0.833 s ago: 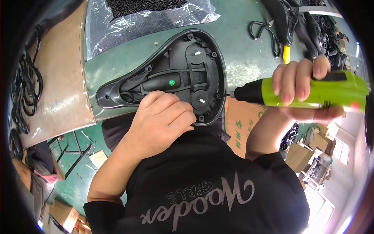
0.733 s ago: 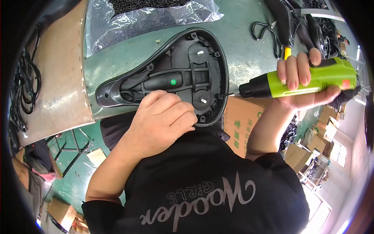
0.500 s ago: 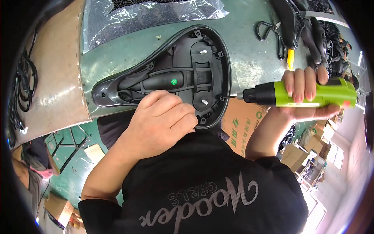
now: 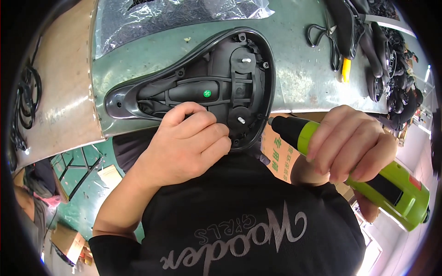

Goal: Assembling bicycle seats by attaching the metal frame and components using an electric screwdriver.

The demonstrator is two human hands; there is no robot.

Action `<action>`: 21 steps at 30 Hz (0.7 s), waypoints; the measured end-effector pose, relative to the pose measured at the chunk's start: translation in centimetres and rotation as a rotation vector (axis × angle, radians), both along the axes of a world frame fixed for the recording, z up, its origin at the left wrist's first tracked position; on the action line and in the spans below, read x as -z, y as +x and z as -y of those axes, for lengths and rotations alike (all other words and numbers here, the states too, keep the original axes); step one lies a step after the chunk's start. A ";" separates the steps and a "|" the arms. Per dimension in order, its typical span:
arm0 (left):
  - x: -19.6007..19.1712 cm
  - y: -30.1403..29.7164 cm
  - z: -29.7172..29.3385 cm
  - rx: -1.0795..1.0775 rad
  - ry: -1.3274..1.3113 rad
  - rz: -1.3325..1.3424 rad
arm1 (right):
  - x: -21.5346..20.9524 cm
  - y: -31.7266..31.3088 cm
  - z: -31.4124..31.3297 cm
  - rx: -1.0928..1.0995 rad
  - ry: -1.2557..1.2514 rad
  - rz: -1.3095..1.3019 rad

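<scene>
A black bicycle saddle [image 4: 193, 94] lies underside up at the table's near edge, its narrow nose to the left. Two bolt ends and a round green sticker show on its underside. My left hand [image 4: 189, 142] is closed on the saddle's near rim, fingers curled over it, fingertips partly hidden. In my right hand [image 4: 352, 142] is a green and black electric screwdriver [image 4: 403, 200], tilted with its black nose toward the saddle's wide end. The nose is close to the rim; whether the bit touches it, I cannot tell.
A clear plastic bag [image 4: 165, 20] of small dark parts lies behind the saddle. Scissors [image 4: 332, 41] and a yellow-handled tool [image 4: 346, 70] lie at the back right, beside more black saddles [image 4: 375, 50]. A cardboard box [image 4: 278, 158] stands below the table edge. Brown sheeting [image 4: 64, 87] covers the left.
My right hand has swung the screwdriver from level to tilted, its back end lower and nearer to me. The bit has left the screw post at the saddle's wide end. My left hand barely moved.
</scene>
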State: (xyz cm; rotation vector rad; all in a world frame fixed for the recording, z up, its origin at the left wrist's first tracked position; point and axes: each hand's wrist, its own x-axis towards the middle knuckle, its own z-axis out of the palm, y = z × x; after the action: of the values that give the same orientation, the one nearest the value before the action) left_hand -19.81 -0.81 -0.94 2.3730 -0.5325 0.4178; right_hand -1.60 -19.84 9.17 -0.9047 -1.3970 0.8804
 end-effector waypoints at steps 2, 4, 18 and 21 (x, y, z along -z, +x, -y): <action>0.0 0.0 0.2 0.001 0.001 0.014 | -0.3 -0.2 -0.7 -0.020 -0.024 -0.023; 0.0 -0.1 0.1 0.000 -0.002 0.017 | -0.3 -0.4 -1.6 -0.040 -0.045 -0.043; 0.0 2.3 0.1 -0.025 -0.054 0.069 | -0.8 3.4 -1.9 -0.224 0.021 0.020; -0.5 3.0 -0.1 0.005 -0.066 -0.011 | -2.9 3.5 -1.2 -0.256 0.052 0.165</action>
State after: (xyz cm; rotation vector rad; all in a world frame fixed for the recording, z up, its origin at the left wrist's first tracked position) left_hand -16.85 -0.72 -0.41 2.3087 -0.5121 0.4138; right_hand 1.87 -18.63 12.10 -0.7834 -1.6979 0.9730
